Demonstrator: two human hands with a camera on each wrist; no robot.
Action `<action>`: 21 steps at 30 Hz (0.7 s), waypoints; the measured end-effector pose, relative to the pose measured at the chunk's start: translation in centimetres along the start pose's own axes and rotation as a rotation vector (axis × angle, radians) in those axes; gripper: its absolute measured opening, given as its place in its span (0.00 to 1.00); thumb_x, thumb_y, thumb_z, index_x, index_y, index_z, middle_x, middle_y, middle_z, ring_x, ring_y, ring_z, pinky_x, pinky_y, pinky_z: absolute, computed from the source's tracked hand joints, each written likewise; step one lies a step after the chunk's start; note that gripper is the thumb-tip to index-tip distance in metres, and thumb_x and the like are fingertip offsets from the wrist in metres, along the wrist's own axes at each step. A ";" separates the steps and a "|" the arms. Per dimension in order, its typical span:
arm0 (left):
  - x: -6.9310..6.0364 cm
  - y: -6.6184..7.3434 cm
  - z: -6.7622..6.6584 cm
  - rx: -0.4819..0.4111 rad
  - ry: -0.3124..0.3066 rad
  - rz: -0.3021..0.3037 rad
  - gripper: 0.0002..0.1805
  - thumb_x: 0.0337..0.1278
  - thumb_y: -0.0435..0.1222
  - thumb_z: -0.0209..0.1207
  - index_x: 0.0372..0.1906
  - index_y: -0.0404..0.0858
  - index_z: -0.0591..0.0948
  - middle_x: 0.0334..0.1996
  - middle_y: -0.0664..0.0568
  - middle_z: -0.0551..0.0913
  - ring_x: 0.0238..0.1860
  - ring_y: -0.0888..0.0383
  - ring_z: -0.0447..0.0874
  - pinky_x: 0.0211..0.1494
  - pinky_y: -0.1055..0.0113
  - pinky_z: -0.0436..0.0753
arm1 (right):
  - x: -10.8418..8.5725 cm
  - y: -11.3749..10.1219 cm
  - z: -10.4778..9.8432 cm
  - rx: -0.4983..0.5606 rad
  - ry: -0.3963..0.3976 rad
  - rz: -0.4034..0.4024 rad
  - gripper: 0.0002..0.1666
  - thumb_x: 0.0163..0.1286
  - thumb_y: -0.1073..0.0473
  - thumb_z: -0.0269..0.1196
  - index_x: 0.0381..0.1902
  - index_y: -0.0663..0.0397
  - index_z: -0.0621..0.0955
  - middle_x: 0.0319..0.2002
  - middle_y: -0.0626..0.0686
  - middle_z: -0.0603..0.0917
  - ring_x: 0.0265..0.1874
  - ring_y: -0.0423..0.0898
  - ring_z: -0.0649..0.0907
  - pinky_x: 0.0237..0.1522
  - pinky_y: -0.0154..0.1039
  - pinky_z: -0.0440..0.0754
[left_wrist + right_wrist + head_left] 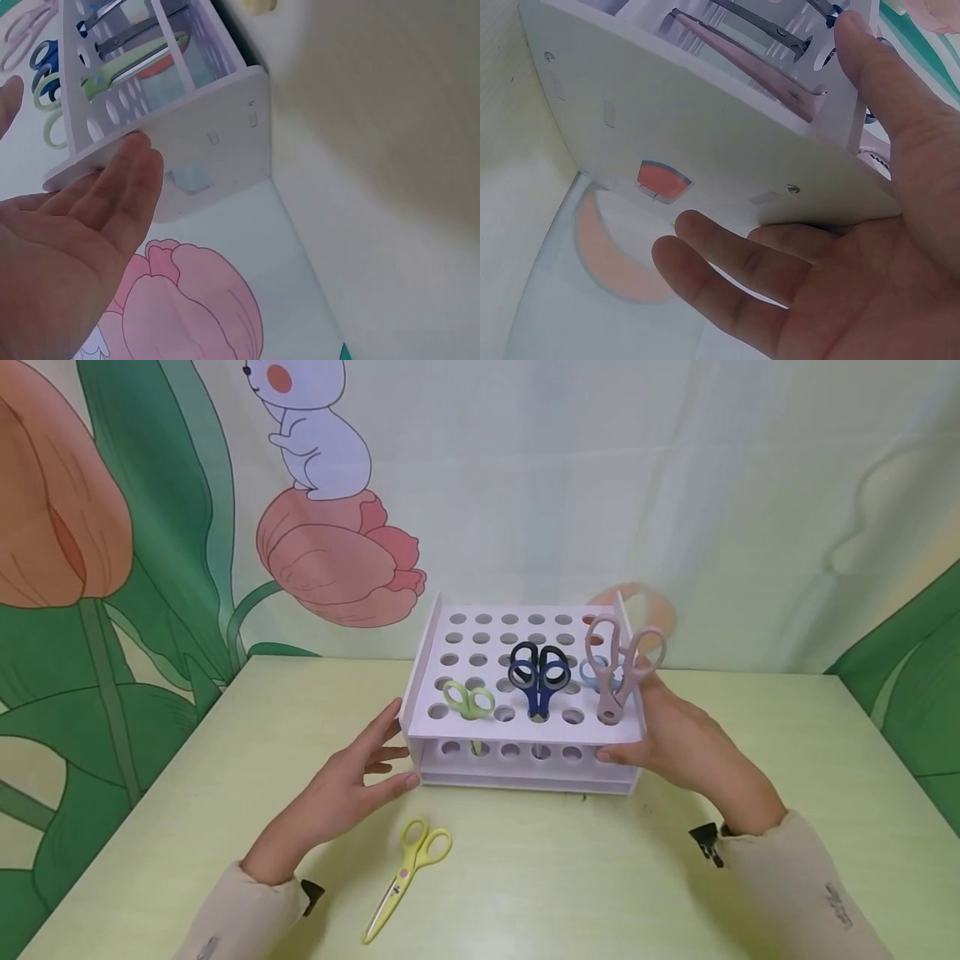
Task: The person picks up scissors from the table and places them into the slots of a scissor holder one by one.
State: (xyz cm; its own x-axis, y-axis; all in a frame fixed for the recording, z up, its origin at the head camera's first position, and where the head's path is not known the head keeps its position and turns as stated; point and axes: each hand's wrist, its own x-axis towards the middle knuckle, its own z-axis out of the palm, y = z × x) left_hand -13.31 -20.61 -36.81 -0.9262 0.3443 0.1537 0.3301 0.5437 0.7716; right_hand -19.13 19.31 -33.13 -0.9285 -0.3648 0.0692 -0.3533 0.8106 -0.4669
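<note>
A white rack (525, 731) with rows of round holes stands on the table. My left hand (337, 789) is at its left side; in the left wrist view, extended fingertips touch the side panel and the thumb stands apart. My right hand (686, 739) grips the right front edge, thumb over the front and fingers along the side. Light green scissors (470, 707), dark blue scissors (537, 692), black-handled scissors (522, 649), light blue-handled scissors (587, 674) and pink scissors (612, 697) stand in holes, handles up. Yellow scissors (404, 872) lie on the table before the rack.
The pale green table (555, 893) meets a printed curtain (510, 485) with flowers and a white animal close behind the rack. A small black clip (707, 843) shows beside the right sleeve, and another (311, 895) beside the left.
</note>
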 end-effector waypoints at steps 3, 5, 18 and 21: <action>-0.6 -0.3 0.2 -0.009 -0.004 -0.020 0.47 0.66 0.45 0.66 0.82 0.57 0.51 0.76 0.51 0.64 0.61 0.50 0.80 0.62 0.48 0.76 | 0.0 0.0 0.0 -0.001 -0.002 0.006 0.73 0.56 0.42 0.78 0.81 0.50 0.42 0.70 0.66 0.67 0.54 0.62 0.79 0.50 0.63 0.78; -1.0 -0.5 0.3 -0.014 -0.013 -0.039 0.46 0.67 0.46 0.65 0.82 0.54 0.53 0.75 0.51 0.65 0.60 0.50 0.80 0.62 0.46 0.76 | 0.0 0.0 -0.1 -0.003 -0.004 0.010 0.73 0.56 0.42 0.78 0.81 0.51 0.42 0.70 0.67 0.67 0.55 0.63 0.78 0.50 0.63 0.77; -2.0 -2.1 1.0 -0.079 -0.124 -0.118 0.33 0.70 0.44 0.62 0.74 0.37 0.68 0.68 0.48 0.75 0.59 0.50 0.81 0.61 0.53 0.77 | 0.0 0.2 0.1 0.004 0.008 -0.012 0.72 0.55 0.42 0.78 0.81 0.53 0.44 0.69 0.66 0.68 0.54 0.61 0.79 0.49 0.62 0.78; -2.1 -2.2 1.1 -0.082 -0.180 -0.107 0.27 0.73 0.40 0.59 0.71 0.35 0.72 0.65 0.45 0.77 0.59 0.48 0.80 0.61 0.55 0.76 | 0.0 0.2 0.0 0.005 0.008 -0.014 0.72 0.56 0.42 0.78 0.81 0.53 0.43 0.69 0.66 0.68 0.54 0.61 0.79 0.50 0.62 0.78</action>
State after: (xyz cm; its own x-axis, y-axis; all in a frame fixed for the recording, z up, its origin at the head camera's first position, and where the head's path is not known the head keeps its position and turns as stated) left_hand -11.83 -21.67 -39.54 -0.9053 0.4231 -0.0382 0.2092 0.5225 0.8266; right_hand -19.23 19.44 -33.24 -0.9244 -0.3723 0.0822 -0.3654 0.8033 -0.4703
